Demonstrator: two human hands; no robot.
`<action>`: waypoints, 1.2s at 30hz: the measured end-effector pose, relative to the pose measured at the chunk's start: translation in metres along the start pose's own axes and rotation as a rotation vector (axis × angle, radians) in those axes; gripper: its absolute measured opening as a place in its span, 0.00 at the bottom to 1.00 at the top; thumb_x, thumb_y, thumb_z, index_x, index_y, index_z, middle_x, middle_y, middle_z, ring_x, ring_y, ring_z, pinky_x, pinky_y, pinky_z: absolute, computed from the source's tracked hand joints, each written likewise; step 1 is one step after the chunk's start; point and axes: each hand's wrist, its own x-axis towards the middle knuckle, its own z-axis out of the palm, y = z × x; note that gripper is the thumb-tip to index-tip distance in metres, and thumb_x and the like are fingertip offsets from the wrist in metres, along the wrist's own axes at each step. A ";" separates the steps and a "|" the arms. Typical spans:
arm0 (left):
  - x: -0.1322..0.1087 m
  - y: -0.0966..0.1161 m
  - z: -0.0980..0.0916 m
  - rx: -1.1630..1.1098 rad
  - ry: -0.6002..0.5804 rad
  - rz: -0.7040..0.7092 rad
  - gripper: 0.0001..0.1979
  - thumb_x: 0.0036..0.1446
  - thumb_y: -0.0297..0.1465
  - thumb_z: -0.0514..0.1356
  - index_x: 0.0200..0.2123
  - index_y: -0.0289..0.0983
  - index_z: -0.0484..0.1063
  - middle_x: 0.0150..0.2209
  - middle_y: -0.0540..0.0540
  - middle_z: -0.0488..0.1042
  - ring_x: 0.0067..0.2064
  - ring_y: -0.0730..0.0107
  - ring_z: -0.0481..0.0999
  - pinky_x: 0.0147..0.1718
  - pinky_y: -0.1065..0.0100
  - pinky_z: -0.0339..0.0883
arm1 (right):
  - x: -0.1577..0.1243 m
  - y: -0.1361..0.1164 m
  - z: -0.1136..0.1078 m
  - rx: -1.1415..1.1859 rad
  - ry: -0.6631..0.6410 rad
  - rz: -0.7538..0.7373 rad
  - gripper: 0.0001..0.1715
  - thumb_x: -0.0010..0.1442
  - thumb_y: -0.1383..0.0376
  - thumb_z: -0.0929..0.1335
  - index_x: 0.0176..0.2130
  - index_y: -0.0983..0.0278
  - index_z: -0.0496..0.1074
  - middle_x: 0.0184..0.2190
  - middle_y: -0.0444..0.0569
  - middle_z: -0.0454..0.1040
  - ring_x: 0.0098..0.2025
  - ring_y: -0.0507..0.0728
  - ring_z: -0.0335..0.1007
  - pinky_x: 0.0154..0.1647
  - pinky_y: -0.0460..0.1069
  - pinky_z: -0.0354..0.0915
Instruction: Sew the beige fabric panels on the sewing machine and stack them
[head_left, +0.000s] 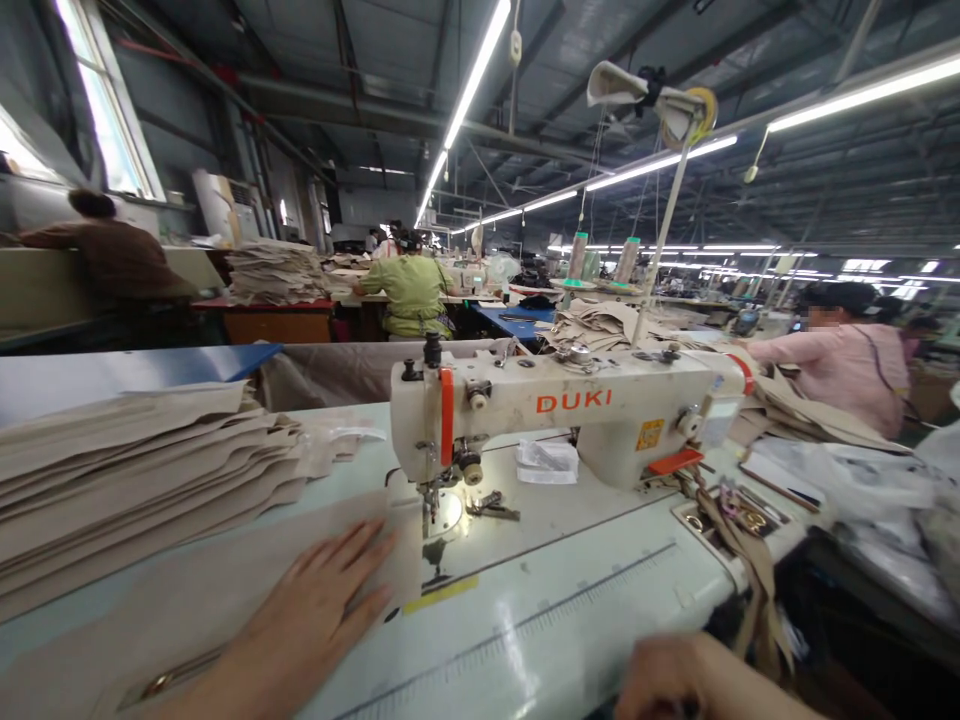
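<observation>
My left hand lies flat, fingers stretched out, on a beige fabric piece. A zipper with a metal pull shows in that piece near my left forearm. The fabric's right edge lies just left of the needle and presser foot of the white sewing machine, which is marked DUKI. At the bottom right, my right hand hovers near the table's front edge, bent and blurred. Its fingertips are hidden, so I cannot make out anything in it.
A stack of beige fabric pieces stands at the left. On the machine bed are a metal guide and a clear plastic packet. A tray with scissors and fabric strips sits right. Other people work beyond.
</observation>
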 end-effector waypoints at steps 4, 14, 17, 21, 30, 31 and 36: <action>-0.001 -0.001 0.001 0.014 -0.009 -0.005 0.27 0.61 0.45 0.52 0.61 0.44 0.66 0.62 0.43 0.63 0.63 0.49 0.63 0.59 0.48 0.59 | 0.075 0.032 -0.012 0.089 0.055 0.131 0.12 0.62 0.71 0.64 0.38 0.64 0.78 0.36 0.49 0.80 0.39 0.56 0.76 0.42 0.48 0.70; -0.003 -0.015 0.023 0.009 0.092 0.055 0.28 0.60 0.50 0.55 0.60 0.46 0.66 0.61 0.43 0.66 0.61 0.48 0.67 0.57 0.48 0.61 | 0.154 0.089 0.020 -0.176 0.089 0.386 0.09 0.56 0.71 0.66 0.33 0.65 0.77 0.35 0.52 0.79 0.39 0.59 0.73 0.40 0.48 0.63; -0.004 -0.016 0.026 0.029 0.111 0.072 0.28 0.60 0.50 0.55 0.60 0.46 0.66 0.61 0.43 0.65 0.61 0.48 0.67 0.57 0.48 0.61 | 0.153 0.086 0.020 -0.197 0.084 0.408 0.10 0.58 0.71 0.65 0.32 0.65 0.77 0.35 0.53 0.78 0.39 0.60 0.73 0.38 0.48 0.62; -0.006 -0.014 0.024 0.100 0.150 0.101 0.26 0.61 0.48 0.55 0.59 0.45 0.68 0.60 0.44 0.67 0.59 0.50 0.69 0.55 0.51 0.64 | 0.151 0.079 0.016 -0.186 0.101 0.425 0.10 0.58 0.71 0.65 0.31 0.65 0.76 0.34 0.52 0.78 0.38 0.60 0.72 0.37 0.48 0.60; -0.010 0.005 -0.010 0.167 0.662 0.354 0.20 0.65 0.36 0.52 0.57 0.35 0.68 0.56 0.42 0.72 0.55 0.61 0.71 0.59 0.60 0.58 | 0.133 0.031 -0.004 0.007 0.045 0.346 0.08 0.55 0.70 0.66 0.28 0.65 0.76 0.26 0.47 0.77 0.29 0.54 0.71 0.29 0.45 0.59; -0.012 0.012 -0.015 0.180 0.675 0.400 0.19 0.65 0.33 0.52 0.57 0.34 0.67 0.56 0.41 0.72 0.57 0.62 0.69 0.61 0.60 0.54 | 0.132 0.020 -0.003 0.045 0.027 0.322 0.07 0.54 0.70 0.67 0.28 0.65 0.76 0.25 0.46 0.77 0.29 0.54 0.71 0.29 0.44 0.60; -0.016 0.048 -0.020 0.184 0.667 0.589 0.20 0.66 0.22 0.45 0.57 0.35 0.67 0.57 0.43 0.72 0.62 0.63 0.64 0.64 0.56 0.45 | 0.147 -0.043 0.022 0.205 -0.054 0.101 0.08 0.49 0.74 0.67 0.27 0.65 0.77 0.28 0.47 0.78 0.29 0.52 0.71 0.30 0.43 0.60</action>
